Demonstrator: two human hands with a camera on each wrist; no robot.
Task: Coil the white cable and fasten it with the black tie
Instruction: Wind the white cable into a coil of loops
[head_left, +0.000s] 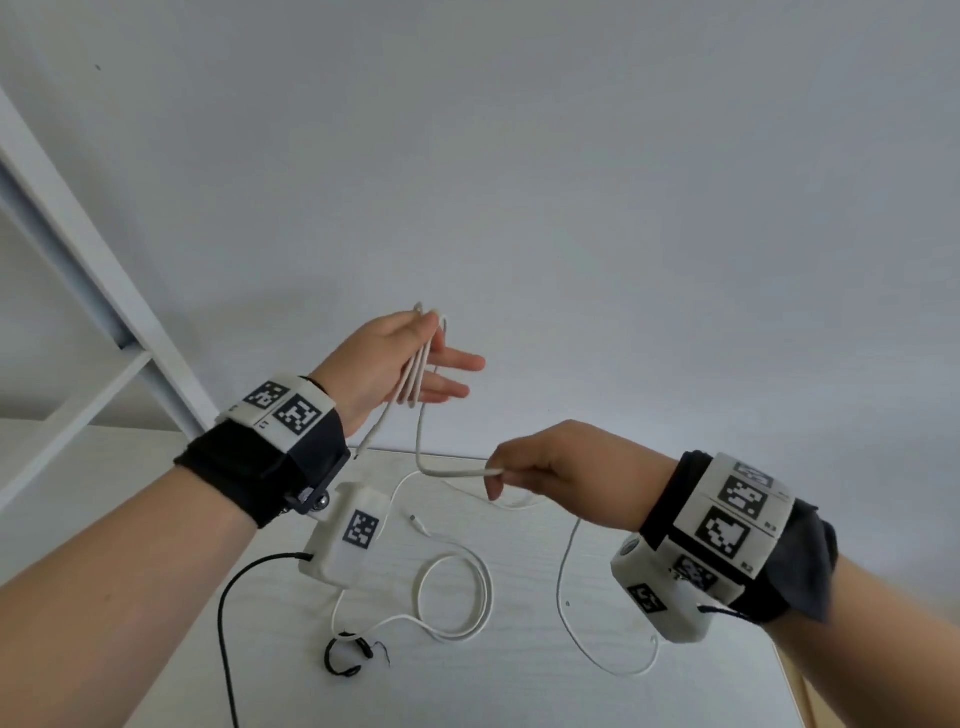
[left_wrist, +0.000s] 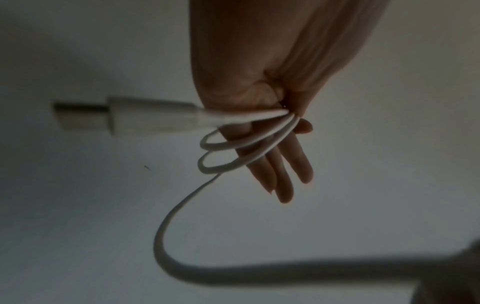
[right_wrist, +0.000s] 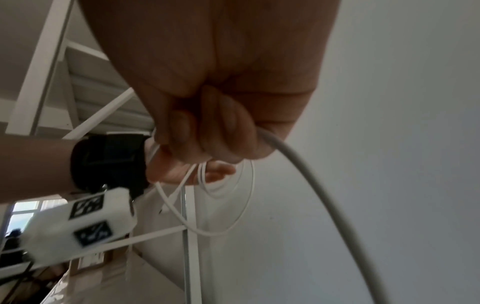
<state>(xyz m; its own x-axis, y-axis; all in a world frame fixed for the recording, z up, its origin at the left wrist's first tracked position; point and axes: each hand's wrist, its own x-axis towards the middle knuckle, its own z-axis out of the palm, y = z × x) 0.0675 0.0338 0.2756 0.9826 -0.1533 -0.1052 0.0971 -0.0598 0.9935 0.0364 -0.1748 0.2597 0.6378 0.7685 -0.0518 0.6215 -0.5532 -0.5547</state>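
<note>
A person's left hand is raised above the far edge of a white desk, its thumb and forefinger pinched together on several loops of the white cable while the other fingers stretch out straight toward 3 o'clock. The loops hang across the palm, and a connector end dangles from them toward 7 o'clock. From the bundle one strand drops, bends and runs toward 4 o'clock into the right hand, whose grip is curled tight around it, thumb against forefinger. The right hand sits lower than the left and well apart from it. Beyond the right fist the cable falls to the desk and trails in slack curves, with a round loop lying at 6 o'clock below both hands and the other plug resting near it. The black tie lies curled on the desk by the near end of that slack, touched by neither hand.
</note>
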